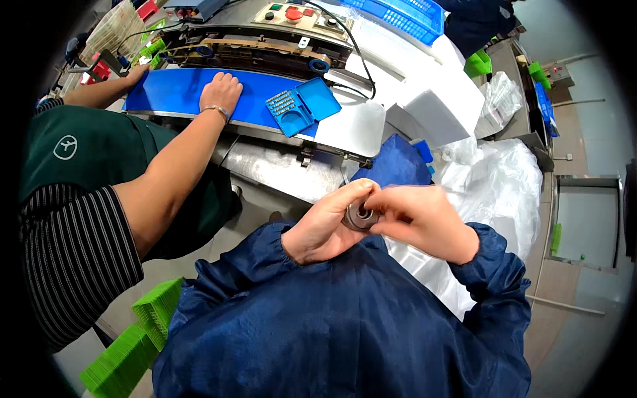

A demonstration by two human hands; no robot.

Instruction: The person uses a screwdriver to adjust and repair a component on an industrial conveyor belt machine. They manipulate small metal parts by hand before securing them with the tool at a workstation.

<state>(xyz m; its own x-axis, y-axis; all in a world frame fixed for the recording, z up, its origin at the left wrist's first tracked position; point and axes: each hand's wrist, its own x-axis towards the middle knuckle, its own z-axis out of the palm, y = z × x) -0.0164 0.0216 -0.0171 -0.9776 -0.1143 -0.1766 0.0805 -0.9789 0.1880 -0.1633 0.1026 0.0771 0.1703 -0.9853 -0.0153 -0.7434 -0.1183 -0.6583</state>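
My left hand (318, 229) is closed around a round, dark metal part with a hole in its middle (358, 216), held in front of my body. My right hand (424, 222) is closed at the same part, fingers curled and pressed to its top and side; the fingertips are slightly blurred and partly hide it. Beyond my hands, an open blue plastic case (317, 99) with rows of small metal bits lies on the blue conveyor belt (166, 89), next to a metal end plate (352, 123).
A co-worker's hand (219, 96) rests on the belt at left, their body close beside me. A control panel (295, 16) tops the machine. White foam boxes (441, 113), a blue object (398, 162) and plastic wrapping (497, 192) sit right; green baskets (156, 308) stand lower left.
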